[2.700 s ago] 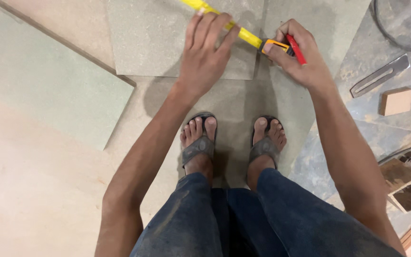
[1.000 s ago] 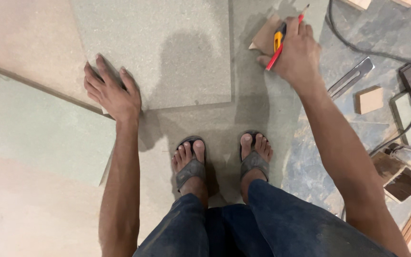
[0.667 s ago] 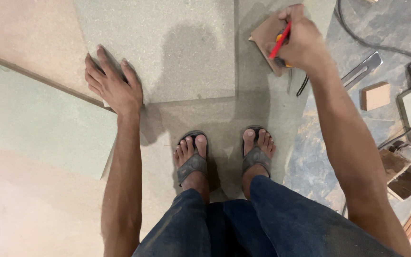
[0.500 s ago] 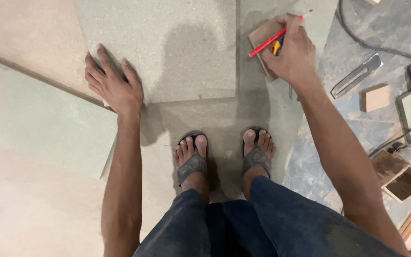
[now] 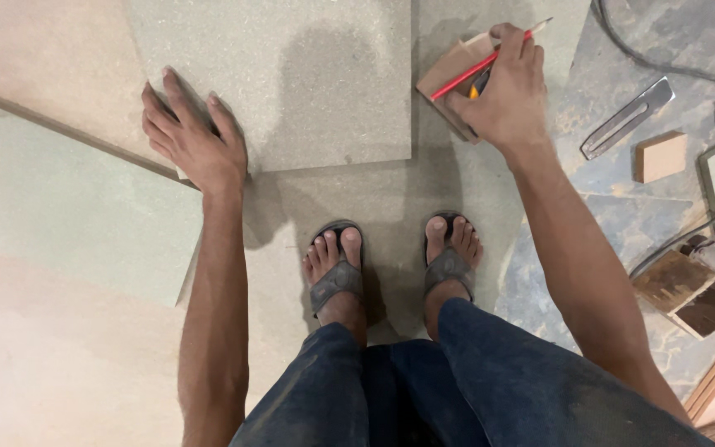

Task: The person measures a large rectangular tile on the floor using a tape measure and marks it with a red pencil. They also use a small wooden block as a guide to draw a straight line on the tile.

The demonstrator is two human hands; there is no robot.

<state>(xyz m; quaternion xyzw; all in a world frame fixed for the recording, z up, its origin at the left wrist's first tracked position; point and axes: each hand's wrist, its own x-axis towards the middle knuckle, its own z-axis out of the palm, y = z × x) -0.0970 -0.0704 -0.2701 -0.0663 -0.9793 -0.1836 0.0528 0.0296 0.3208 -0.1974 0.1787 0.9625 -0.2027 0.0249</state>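
Two hands work at one grey board (image 5: 291, 74) lying flat on the floor in front of the person's feet. That board sits on a larger grey sheet (image 5: 391, 215), with its near edge just beyond the toes. The left hand (image 5: 192, 136) lies flat on the board's near left corner, fingers spread wide and holding nothing. Just off the board's right edge, the right hand (image 5: 502, 91) is closed around a red pencil (image 5: 490, 60), a small brown wooden block (image 5: 448, 70) and something yellow that is mostly hidden under the fingers; the pencil points up and away from the board. Nearer than the board, two feet in dark sandals (image 5: 337, 273) stand on the larger sheet, below them dark blue trousers. Left of the board, a pale green sheet (image 5: 68, 215) runs toward the picture's edge, with a beige sheet (image 5: 43, 50) beyond it. Well to the right of the board, on a patchy blue-grey floor, lie a flat metal bar (image 5: 626, 117), a small tan wooden block (image 5: 660, 156), dark cables (image 5: 697, 223) and two dark brown wooden pieces (image 5: 688, 294).
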